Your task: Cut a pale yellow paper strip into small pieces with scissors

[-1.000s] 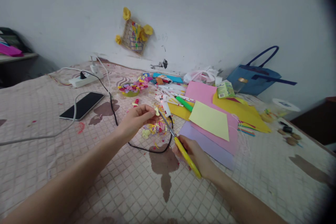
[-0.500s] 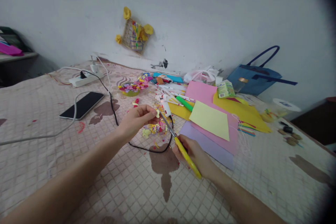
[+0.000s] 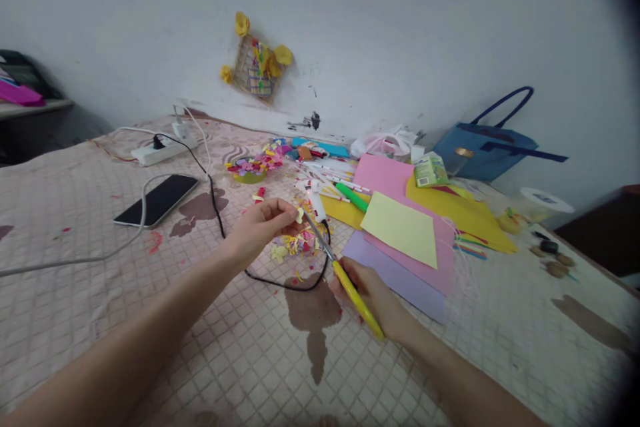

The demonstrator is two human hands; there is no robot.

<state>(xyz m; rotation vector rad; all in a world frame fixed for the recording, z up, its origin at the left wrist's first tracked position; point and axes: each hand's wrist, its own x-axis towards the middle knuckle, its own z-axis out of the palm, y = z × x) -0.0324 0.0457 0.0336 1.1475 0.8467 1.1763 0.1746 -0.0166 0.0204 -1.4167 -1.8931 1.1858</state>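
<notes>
Between thumb and fingers, my left hand (image 3: 270, 220) pinches a small pale yellow paper piece (image 3: 300, 215). My right hand (image 3: 373, 290) grips yellow-handled scissors (image 3: 357, 300), whose blades point up and left to the edge of that piece. Whether the blades touch it I cannot tell. Just below and behind the left hand lies a heap of paper scraps (image 3: 305, 240), with pale yellow cut-outs (image 3: 279, 253) at its near edge. A white glue gun (image 3: 315, 201) rests behind the blade tips, its black cord (image 3: 280, 284) looping under both hands.
Colored sheets, the top one pale yellow (image 3: 400, 227), lie to the right. A bowl of paper cut-outs (image 3: 250, 173) stands behind. At left are a phone (image 3: 157, 200) and a power strip (image 3: 165, 151). A blue bag (image 3: 487, 147) leans against the wall.
The small paper piece has turned slightly in my left fingers by the blade tips. Both hands otherwise stay almost where they were.
</notes>
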